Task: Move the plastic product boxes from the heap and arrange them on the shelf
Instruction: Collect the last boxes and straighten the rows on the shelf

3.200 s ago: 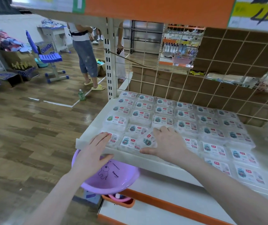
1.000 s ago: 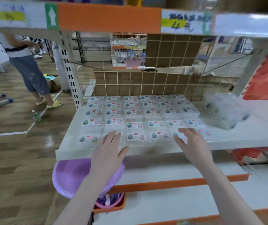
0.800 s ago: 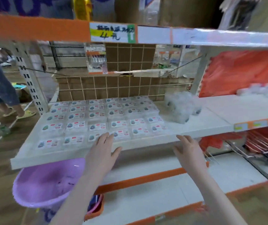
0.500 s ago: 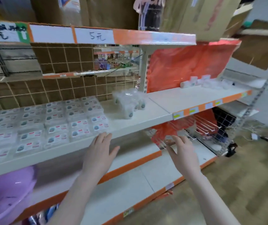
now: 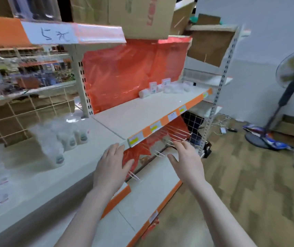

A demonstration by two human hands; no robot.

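Fingers straight on both your hands, nothing held: your left hand hovers at the front edge of the shelf, your right hand just beyond that edge. Heap of plastic product boxes lies on the shelf behind your left hand, blurred. Few small boxes stand at the shelf's far end.

clear boxes heaped on white shelf
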